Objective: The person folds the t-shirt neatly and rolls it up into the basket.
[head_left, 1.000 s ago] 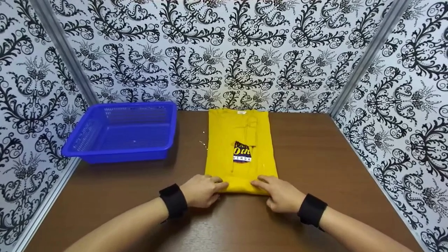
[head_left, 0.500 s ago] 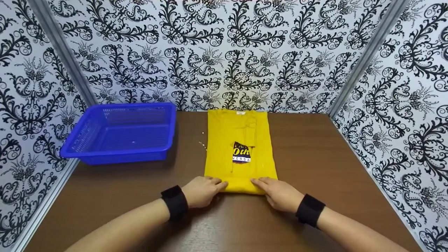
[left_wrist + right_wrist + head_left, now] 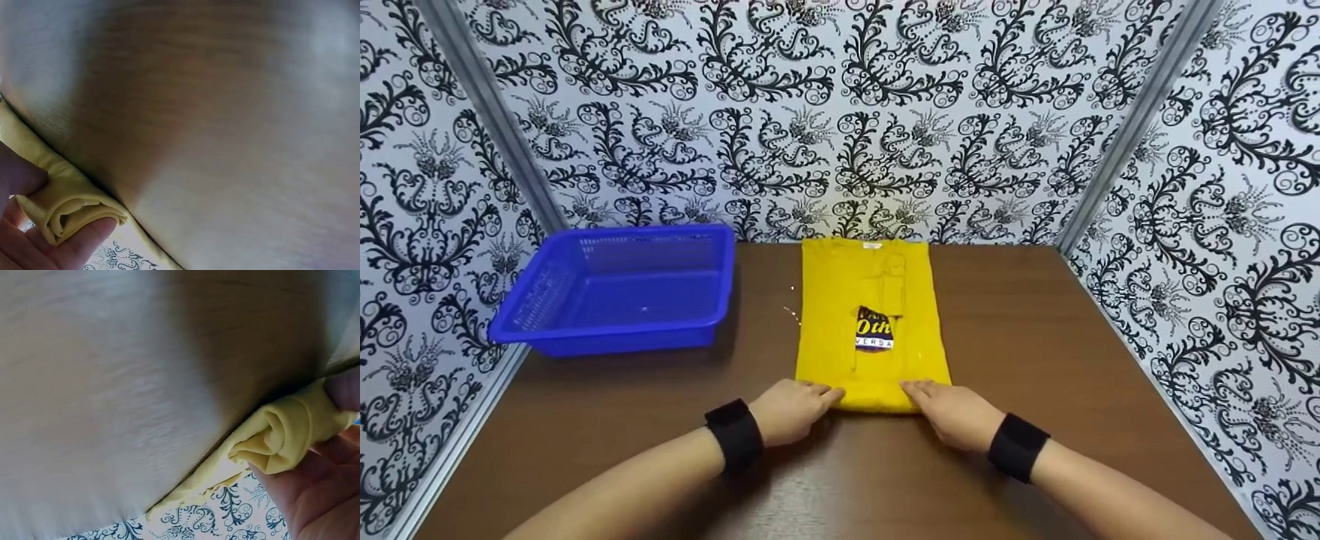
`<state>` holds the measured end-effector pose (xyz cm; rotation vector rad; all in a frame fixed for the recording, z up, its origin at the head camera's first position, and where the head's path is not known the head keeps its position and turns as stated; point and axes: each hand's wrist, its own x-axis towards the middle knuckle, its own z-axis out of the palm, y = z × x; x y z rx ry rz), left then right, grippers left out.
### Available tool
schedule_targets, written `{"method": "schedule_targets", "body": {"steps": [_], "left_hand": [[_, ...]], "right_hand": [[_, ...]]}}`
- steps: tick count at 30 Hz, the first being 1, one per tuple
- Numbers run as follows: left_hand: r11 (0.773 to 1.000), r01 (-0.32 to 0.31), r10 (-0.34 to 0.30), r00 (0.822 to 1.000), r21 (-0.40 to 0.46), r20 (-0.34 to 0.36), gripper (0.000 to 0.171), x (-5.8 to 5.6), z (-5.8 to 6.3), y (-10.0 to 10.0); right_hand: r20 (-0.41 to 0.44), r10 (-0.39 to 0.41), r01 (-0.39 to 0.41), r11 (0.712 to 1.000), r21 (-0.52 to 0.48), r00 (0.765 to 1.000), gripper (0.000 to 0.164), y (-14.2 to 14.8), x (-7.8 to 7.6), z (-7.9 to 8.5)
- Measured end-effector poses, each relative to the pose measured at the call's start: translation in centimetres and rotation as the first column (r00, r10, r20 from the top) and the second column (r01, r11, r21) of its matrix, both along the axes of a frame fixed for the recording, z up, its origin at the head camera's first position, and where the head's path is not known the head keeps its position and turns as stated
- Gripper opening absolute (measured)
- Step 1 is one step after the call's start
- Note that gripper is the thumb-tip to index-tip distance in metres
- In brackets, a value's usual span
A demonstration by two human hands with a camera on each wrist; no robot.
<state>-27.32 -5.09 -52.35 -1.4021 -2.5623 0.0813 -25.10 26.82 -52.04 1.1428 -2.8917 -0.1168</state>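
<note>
A yellow T-shirt, folded into a long strip with a dark printed badge, lies flat on the brown table. Its near end is turned into a small roll. My left hand grips the roll's left end, and my right hand grips the right end. In the left wrist view, the rolled yellow cloth sits between thumb and fingers, its spiral end showing. The right wrist view likewise has the rolled end held between thumb and fingers. Fingertips rest on top of the roll in the head view.
A blue plastic basket with perforated sides stands at the back left of the table. Patterned walls enclose the table at the back and on both sides. Each wrist wears a black band.
Both hands stay on the roll, with their fingers drawn closer together over it. The roll looks nearly the same. The head view has shifted slightly.
</note>
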Motion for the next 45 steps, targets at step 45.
{"method": "schedule_targets", "body": {"steps": [45], "left_hand": [[0.866, -0.456, 0.355, 0.85, 0.206, 0.39, 0.014, -2.4, -0.4, 1.0]], "right_hand": [[0.392, -0.349, 0.491, 0.791, -0.364, 0.851, 0.016, 1.2, -4.2, 1.1]]}}
